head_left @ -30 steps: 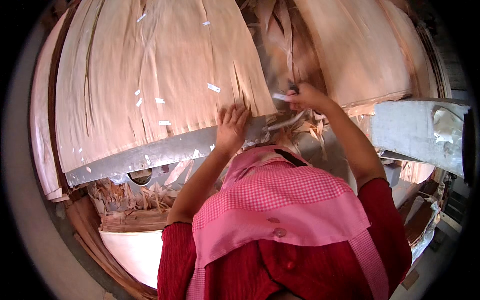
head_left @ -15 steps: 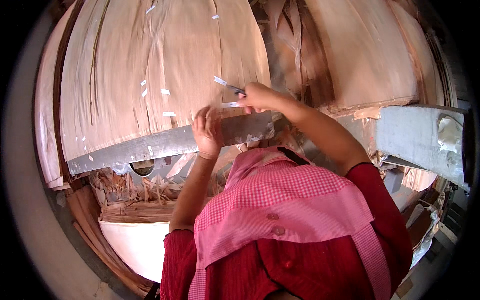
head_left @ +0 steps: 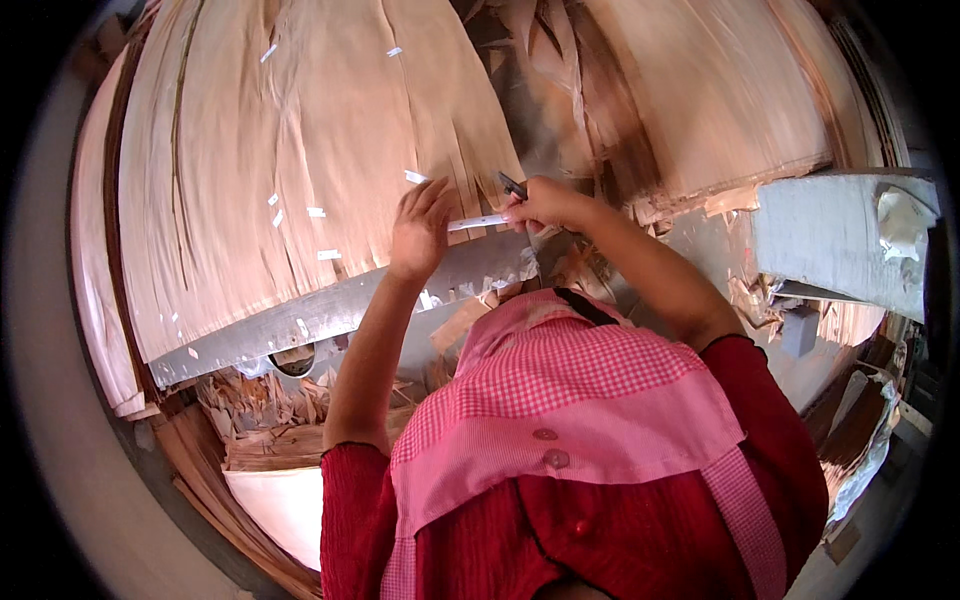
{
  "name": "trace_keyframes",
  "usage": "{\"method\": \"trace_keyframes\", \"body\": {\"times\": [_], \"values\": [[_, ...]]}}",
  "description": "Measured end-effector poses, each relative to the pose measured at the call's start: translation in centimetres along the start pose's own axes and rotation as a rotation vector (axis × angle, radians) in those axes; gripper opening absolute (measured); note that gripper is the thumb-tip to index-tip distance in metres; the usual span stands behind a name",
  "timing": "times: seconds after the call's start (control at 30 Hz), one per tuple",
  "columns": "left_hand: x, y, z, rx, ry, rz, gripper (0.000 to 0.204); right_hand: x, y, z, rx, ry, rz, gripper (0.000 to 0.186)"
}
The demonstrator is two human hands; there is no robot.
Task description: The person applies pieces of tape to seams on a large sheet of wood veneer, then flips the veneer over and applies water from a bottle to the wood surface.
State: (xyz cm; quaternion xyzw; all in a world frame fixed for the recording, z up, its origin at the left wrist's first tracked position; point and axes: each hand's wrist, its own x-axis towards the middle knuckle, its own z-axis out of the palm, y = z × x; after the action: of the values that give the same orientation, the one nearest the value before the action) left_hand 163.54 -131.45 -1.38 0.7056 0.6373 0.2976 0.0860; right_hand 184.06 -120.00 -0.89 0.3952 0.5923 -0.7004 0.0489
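Through the head view, I had the right hand point(head_left: 548, 204) pinching a white strip point(head_left: 476, 222) and a dark tool point(head_left: 512, 186)! The strip spanned the wood sheet's point(head_left: 335, 130) near edge, reaching the left hand point(head_left: 420, 232), whose grip I couldn't tell.

A broad, pale tan stack of thin wood sheets point(head_left: 720, 110) lies at upper right. Near it, a flat blue-grey panel point(head_left: 825, 230) bears a crumpled whitish piece point(head_left: 903, 225). Torn brown wood scraps point(head_left: 270, 400) lie at lower left, near a smooth whitish sheet point(head_left: 280, 510).
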Motion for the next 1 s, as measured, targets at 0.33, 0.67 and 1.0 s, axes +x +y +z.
{"method": "trace_keyframes", "body": {"times": [0.33,0.67,1.0], "values": [[2.9,-1.8,3.5,-0.384,-0.28,0.185,0.028,0.1,0.6,0.3,-0.149,0.163,-0.136,0.021],[3.7,-1.3,2.6,-0.247,-0.451,0.293,0.034,1.5,0.7,-0.9,-0.477,0.255,-0.184,0.027],[3.8,-1.1,3.0,-0.246,-0.37,0.294,0.027,1.9,2.8,-0.7,-0.59,0.25,-0.175,0.028]]}}
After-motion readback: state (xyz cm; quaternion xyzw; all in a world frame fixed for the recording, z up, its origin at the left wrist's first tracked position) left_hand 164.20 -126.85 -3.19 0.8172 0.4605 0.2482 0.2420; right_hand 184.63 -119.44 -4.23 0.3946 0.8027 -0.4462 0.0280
